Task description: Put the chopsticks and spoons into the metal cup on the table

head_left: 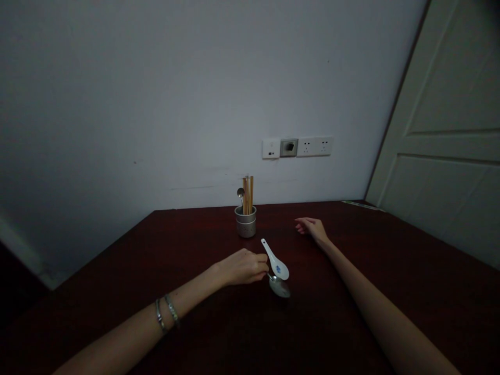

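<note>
My left hand (242, 266) is closed in a pinch on the handle of a metal spoon (279, 286), whose bowl rests on the dark wooden table (219, 333). A white ceramic spoon (275, 259) with a blue mark lies across the metal spoon, just right of my fingers. My right hand (311, 228) rests on the table farther back, fingers loosely curled and apart, holding nothing. Behind both stands a metal cup (246, 221) holding wooden chopsticks (247, 195) and a small metal spoon (240, 193).
The table runs up to a pale wall with a row of sockets (297, 147). A light panelled door (449, 151) stands at the right. I wear two bracelets (166, 313) on my left wrist.
</note>
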Tool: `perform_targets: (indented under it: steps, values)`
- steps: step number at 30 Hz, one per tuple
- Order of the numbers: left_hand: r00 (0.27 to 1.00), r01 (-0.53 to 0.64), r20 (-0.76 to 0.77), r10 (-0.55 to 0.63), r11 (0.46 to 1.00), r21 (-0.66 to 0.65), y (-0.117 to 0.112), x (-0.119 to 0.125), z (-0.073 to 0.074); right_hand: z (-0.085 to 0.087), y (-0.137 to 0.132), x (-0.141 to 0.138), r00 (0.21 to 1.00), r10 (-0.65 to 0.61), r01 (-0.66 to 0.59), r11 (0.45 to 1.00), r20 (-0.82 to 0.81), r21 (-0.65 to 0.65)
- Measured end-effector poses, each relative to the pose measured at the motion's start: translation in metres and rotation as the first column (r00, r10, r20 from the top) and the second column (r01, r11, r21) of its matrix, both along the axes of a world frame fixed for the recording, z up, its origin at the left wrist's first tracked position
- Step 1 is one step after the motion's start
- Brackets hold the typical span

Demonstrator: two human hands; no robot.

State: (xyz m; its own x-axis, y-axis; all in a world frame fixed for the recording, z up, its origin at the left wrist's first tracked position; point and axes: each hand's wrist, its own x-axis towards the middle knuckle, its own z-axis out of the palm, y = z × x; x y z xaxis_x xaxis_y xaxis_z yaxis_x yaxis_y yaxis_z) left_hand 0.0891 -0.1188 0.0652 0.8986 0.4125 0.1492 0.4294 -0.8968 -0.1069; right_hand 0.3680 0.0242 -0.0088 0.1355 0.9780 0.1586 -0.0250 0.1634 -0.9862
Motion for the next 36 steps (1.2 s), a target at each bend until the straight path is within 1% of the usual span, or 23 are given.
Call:
perform_targets:
  steps: [2,4,6,7,9,11,13,14,15,19,21,23,25,28,32,34,36]
  values:
    - [0.998,0.001,0.07,0.004,0.998,-0.069,0.001,-0.001,0.003,0.001,-0.001,-0.001,1.0,-0.003,0.003,1.0,-0.005,0.003]
    - [0.983,0.022,0.182,0.009,0.986,-0.168,0.004,-0.001,0.006,0.002,-0.002,-0.002,1.0,-0.007,0.007,1.0,-0.007,0.003]
    - [0.947,0.044,0.319,0.047,0.961,-0.273,0.009,0.0,0.01,0.002,-0.002,-0.002,1.0,-0.011,0.011,1.0,-0.006,-0.003]
    - [0.918,0.044,0.388,0.089,0.946,-0.321,0.011,0.001,0.012,0.002,-0.002,-0.002,1.0,-0.011,0.011,1.0,-0.004,-0.005]
    - [0.83,0.02,0.515,0.216,0.91,-0.413,0.017,0.003,0.018,0.002,-0.001,-0.001,1.0,-0.005,0.005,1.0,-0.005,-0.007]
    - [0.717,0.007,0.59,0.371,0.843,-0.538,0.023,0.005,0.024,0.001,0.0,-0.001,1.0,0.002,-0.002,1.0,-0.01,-0.004]
    - [0.605,0.051,0.619,0.5,0.752,-0.658,0.03,0.007,0.03,0.001,0.0,-0.001,1.0,0.005,-0.005,1.0,-0.015,-0.007]
    - [0.558,0.087,0.627,0.543,0.713,-0.695,0.034,0.008,0.032,0.001,0.0,-0.001,1.0,0.005,-0.005,1.0,-0.015,-0.011]
    - [0.516,0.125,0.639,0.571,0.688,-0.715,0.038,0.009,0.034,0.002,-0.001,-0.001,1.0,0.005,-0.005,1.0,-0.015,-0.013]
    - [0.347,0.244,0.698,0.626,0.658,-0.712,0.053,0.013,0.037,0.004,-0.003,-0.002,1.0,0.012,-0.012,1.0,-0.014,-0.011]
    - [0.267,0.304,0.701,0.661,0.633,-0.713,0.057,0.017,0.038,0.005,-0.004,-0.002,1.0,0.017,-0.017,1.0,-0.018,-0.009]
    - [0.206,0.362,0.692,0.692,0.603,-0.711,0.059,0.02,0.04,0.005,-0.003,-0.002,1.0,0.022,-0.023,1.0,-0.018,-0.003]
    - [0.161,0.414,0.679,0.717,0.575,-0.706,0.059,0.023,0.041,0.004,-0.003,-0.002,1.0,0.026,-0.026,1.0,-0.013,0.001]
    - [0.127,0.449,0.66,0.74,0.55,-0.704,0.059,0.024,0.043,0.003,-0.002,-0.002,1.0,0.027,-0.027,1.0,0.001,-0.007]
    - [0.116,0.424,0.661,0.741,0.565,-0.708,0.06,0.023,0.043,0.003,-0.002,-0.002,0.998,0.028,-0.028,1.0,0.053,-0.008]
    - [0.111,0.409,0.668,0.735,0.579,-0.705,0.061,0.022,0.042,0.007,-0.005,-0.006,0.995,0.041,-0.04,0.999,0.096,-0.012]
    - [0.105,0.396,0.673,0.732,0.59,-0.704,0.062,0.021,0.042,0.018,-0.009,-0.014,0.989,0.073,-0.07,0.997,0.126,-0.028]
